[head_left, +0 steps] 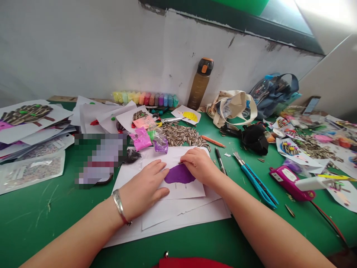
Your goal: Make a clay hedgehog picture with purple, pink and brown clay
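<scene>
A flat purple clay shape point(180, 174) lies on a small white sheet of paper point(189, 192), with short lines drawn below it. My left hand point(146, 186) rests spread on the sheet, its fingertips at the clay's left edge; a silver bangle circles the wrist. At the clay's upper edge my right hand point(199, 165) is closed in a pinch on a striped sunflower seed, which barely shows between the fingertips. Behind the hands is a heap of sunflower seeds point(180, 134). Packets of pink clay point(141, 138) and purple clay point(161, 145) sit beside it.
Right of the paper lie a pen point(220, 160), an orange pencil point(213, 141), a blue cutter point(258, 184) and a magenta glue gun point(290, 182). A bottle point(200, 83) stands by the wall near a cloth bag point(232, 108). Stacked pictures point(30, 119) are at left.
</scene>
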Motion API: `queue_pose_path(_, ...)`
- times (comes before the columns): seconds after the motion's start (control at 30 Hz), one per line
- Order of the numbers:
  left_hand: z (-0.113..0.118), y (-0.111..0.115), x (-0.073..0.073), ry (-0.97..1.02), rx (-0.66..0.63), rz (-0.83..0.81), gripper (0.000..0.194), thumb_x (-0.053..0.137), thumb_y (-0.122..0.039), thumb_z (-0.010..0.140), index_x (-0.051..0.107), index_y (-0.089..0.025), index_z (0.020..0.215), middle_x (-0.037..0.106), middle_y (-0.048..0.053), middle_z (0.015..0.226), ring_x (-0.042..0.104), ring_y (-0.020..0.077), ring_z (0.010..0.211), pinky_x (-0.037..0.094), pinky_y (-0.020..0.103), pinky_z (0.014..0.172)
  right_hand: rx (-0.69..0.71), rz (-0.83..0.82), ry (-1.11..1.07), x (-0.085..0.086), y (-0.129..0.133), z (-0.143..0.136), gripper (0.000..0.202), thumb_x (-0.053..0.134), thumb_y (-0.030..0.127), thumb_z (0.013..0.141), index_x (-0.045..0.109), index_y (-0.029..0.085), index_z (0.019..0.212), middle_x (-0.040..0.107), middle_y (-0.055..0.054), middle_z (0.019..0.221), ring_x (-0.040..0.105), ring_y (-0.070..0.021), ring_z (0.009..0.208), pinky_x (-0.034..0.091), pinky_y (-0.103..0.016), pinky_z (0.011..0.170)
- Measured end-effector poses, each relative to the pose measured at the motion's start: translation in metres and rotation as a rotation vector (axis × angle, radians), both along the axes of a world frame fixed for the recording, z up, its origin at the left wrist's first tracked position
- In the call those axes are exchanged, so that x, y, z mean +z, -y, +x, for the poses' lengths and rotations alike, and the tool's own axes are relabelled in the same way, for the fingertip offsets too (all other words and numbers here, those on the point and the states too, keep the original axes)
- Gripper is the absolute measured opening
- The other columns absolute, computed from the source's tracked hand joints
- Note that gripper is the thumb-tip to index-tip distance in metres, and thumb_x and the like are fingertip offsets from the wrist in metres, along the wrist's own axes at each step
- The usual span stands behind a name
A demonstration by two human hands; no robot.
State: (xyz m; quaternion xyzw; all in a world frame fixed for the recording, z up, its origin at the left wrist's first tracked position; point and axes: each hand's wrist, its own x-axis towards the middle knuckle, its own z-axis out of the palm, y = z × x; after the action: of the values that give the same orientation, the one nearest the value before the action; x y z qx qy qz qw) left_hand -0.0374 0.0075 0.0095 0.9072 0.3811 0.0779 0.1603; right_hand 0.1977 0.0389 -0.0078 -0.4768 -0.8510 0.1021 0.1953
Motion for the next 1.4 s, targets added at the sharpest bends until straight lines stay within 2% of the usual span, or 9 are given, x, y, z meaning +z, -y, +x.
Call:
queue_pose_path(0.27,0.003,0.001,0.005,-0.017,0.008,-0.011,0.039,0.063,-0.027,0.084,0.06,-0.012,0.119,0.054,0.018,0.133,0.044,0.0332,0.13,0.038,0.048,0.111,0.052,-0.015,0.035,0.006,-0.004,-0.003,0.023,0.055,0.01,0.088,0.075,0.021,0.087,0.07,-0.004,0.084,0.056,-0.0191,0.082,0.039,-0.031,0.076)
queue_pose_path(0.43,0.004,0.001,0.007,-0.059,-0.004,-0.006,0.039,0.062,-0.027,0.086,0.059,-0.01,0.121,0.053,0.019,0.135,0.043,0.0332,0.131,0.038,0.048,0.111,0.11,-0.017,0.041,0.007,-0.008,-0.001,0.022,0.056,0.009,0.087,0.075,0.021,0.087,0.07,-0.004,0.082,0.057,-0.0182,0.078,0.04,-0.031,0.075)
queue_pose_path(0.63,0.005,0.0,0.007,-0.02,0.003,-0.031,0.042,0.063,-0.026,0.084,0.059,-0.008,0.122,0.053,0.02,0.134,0.043,0.035,0.131,0.038,0.05,0.111,0.179,-0.01,0.053,0.007,-0.013,-0.003,0.022,0.055,0.01,0.088,0.074,0.02,0.084,0.069,-0.003,0.078,0.058,-0.0179,0.078,0.04,-0.03,0.076)
queue_pose_path(0.97,0.005,0.0,0.007,-0.007,0.006,-0.02,0.044,0.064,-0.026,0.084,0.058,-0.008,0.124,0.054,0.02,0.134,0.044,0.0342,0.13,0.037,0.048,0.112,0.173,-0.032,0.017,0.005,-0.01,-0.007,0.022,0.055,0.01,0.089,0.074,0.02,0.087,0.069,-0.004,0.081,0.057,-0.0182,0.081,0.039,-0.03,0.077)
queue_pose_path(1.4,0.003,0.001,0.005,-0.096,0.007,-0.014,0.049,0.061,-0.03,0.086,0.056,-0.006,0.128,0.049,0.021,0.141,0.039,0.0357,0.135,0.036,0.051,0.113,0.112,-0.024,0.001,0.002,-0.005,-0.001,0.022,0.053,0.013,0.091,0.074,0.02,0.089,0.069,-0.004,0.084,0.055,-0.0187,0.082,0.037,-0.031,0.078)
